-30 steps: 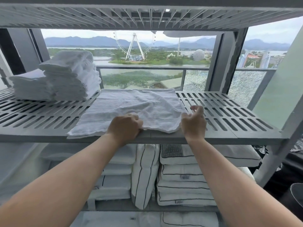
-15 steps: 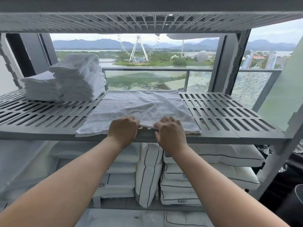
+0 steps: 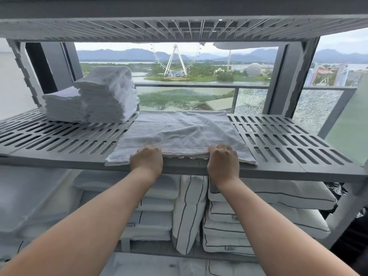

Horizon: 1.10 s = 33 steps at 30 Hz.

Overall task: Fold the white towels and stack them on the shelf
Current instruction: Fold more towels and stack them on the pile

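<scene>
Spread flat on the middle of the grey slatted shelf [image 3: 278, 140]: a white towel [image 3: 179, 130]. Gripped at its near hem by left hand [image 3: 146, 159] and right hand [image 3: 223, 161], fingers curled over the edge. At the shelf's rear left, two touching stacks of folded towels [image 3: 103, 96]. Below, striped pillows [image 3: 189, 212].

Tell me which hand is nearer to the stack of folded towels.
Left. The left hand grips the near edge of the spread towel, front-right of the stack of folded towels; the right hand grips it farther right.
</scene>
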{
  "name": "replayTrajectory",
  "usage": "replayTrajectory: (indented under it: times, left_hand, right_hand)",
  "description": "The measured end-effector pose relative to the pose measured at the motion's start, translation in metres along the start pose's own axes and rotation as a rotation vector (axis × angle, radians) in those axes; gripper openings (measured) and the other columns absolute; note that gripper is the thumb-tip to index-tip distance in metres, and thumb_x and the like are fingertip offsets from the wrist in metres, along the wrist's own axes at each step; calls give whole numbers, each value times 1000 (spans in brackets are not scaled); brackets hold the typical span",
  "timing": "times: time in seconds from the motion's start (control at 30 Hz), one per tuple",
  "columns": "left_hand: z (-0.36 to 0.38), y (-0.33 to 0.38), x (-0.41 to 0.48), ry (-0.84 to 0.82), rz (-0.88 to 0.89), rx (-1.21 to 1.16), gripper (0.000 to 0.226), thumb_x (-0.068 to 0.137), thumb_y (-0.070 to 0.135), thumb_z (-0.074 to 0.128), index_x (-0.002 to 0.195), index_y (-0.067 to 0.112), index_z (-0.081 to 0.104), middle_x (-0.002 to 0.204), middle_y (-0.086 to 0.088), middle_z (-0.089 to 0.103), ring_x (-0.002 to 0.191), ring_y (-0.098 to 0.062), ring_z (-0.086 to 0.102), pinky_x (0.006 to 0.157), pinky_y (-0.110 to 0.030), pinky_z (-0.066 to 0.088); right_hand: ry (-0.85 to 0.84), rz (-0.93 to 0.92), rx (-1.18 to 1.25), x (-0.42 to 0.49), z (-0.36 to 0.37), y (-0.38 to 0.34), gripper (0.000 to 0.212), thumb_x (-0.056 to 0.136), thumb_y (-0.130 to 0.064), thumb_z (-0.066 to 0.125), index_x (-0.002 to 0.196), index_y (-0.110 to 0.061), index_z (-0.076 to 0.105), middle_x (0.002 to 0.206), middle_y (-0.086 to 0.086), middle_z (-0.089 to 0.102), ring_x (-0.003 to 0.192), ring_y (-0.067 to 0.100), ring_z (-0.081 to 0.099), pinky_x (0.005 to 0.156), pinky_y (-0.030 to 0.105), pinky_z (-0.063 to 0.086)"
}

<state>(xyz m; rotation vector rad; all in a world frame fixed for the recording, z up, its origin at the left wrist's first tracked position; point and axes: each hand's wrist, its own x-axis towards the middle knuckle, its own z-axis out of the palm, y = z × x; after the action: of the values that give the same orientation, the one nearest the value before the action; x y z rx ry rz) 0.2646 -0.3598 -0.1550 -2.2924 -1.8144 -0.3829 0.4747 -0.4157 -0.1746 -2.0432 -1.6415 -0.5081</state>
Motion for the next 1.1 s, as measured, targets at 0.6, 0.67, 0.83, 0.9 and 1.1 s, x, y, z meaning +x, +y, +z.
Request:
replayTrajectory:
  times: [0.6, 0.67, 0.83, 0.9, 1.1]
  left_hand:
    - [53, -15, 171, -55, 41, -437, 23, 87, 9, 49, 83, 26, 65, 102, -4, 71, 102, -29, 61, 86, -37, 51]
    - [62, -17, 194, -42, 58, -446, 27, 87, 8, 50, 91, 24, 70, 105, -4, 72, 104, -28, 62, 88, -37, 51]
    - [75, -19, 246, -71, 122, -415, 25, 91, 12, 47, 97, 22, 69, 112, -6, 69, 107, -29, 59, 89, -38, 49]
    - [79, -21, 264, -93, 153, -393, 25, 94, 13, 44, 99, 22, 67, 116, -8, 65, 111, -30, 57, 92, -40, 48]
    - [86, -27, 281, -57, 223, -237, 43, 93, 6, 36, 103, 29, 70, 106, 3, 71, 99, -26, 65, 79, -38, 53]
  right_hand:
    - [-202, 151, 17, 142, 67, 23, 29, 89, -6, 38, 103, -14, 61, 109, 11, 62, 106, 32, 53, 91, 40, 43]
    - [-164, 147, 21, 157, 77, 25, 30, 89, -4, 38, 104, -13, 63, 108, 12, 63, 105, 33, 54, 91, 40, 45]
    - [-114, 176, 58, 192, 94, 25, 37, 88, 2, 38, 106, -10, 68, 106, 16, 65, 103, 34, 55, 87, 39, 49]
    - [-80, 186, 74, 199, 101, 25, 36, 90, 2, 39, 104, -8, 70, 108, 17, 64, 106, 35, 55, 89, 40, 51]
    - [-103, 254, -115, 206, 109, 28, 35, 94, -6, 40, 107, -6, 73, 139, 17, 50, 123, 36, 48, 103, 42, 45]
